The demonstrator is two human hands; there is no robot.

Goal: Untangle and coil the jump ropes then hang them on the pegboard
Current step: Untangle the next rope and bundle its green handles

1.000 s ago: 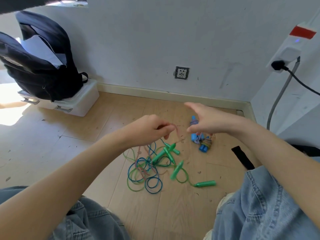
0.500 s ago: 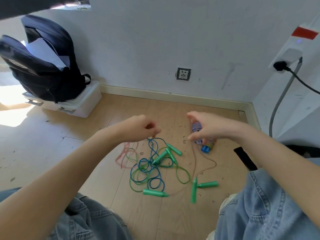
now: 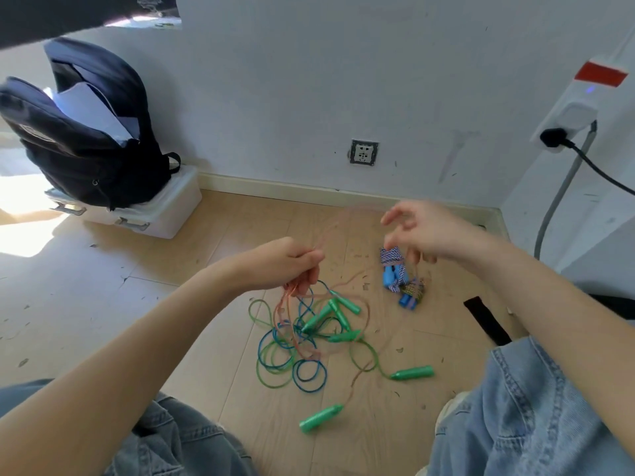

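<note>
A tangle of blue and green jump ropes point(image 3: 292, 355) with green handles lies on the wooden floor between my knees. My left hand point(image 3: 292, 262) grips several loops of a thin pink rope point(image 3: 287, 310) above the tangle. The pink rope arcs blurred to my right hand point(image 3: 422, 231), which holds it loosely with the fingers half curled. One of its green handles point(image 3: 321, 418) hangs just above the floor in front; another green handle point(image 3: 412, 373) lies to the right. A coiled bundle of striped ropes with blue handles point(image 3: 398, 276) lies under my right hand.
A dark backpack point(image 3: 86, 149) sits on a white plastic box point(image 3: 154, 218) at the back left against the wall. A wall socket point(image 3: 363, 152) is low on the far wall. A cable point(image 3: 556, 197) hangs down at right. A black strap point(image 3: 486, 319) lies by my right knee.
My left hand has gathered more pink loops and dropped lower toward the tangle. My right hand rose and opened out while feeding the rope. The green handles on the floor have shifted.
</note>
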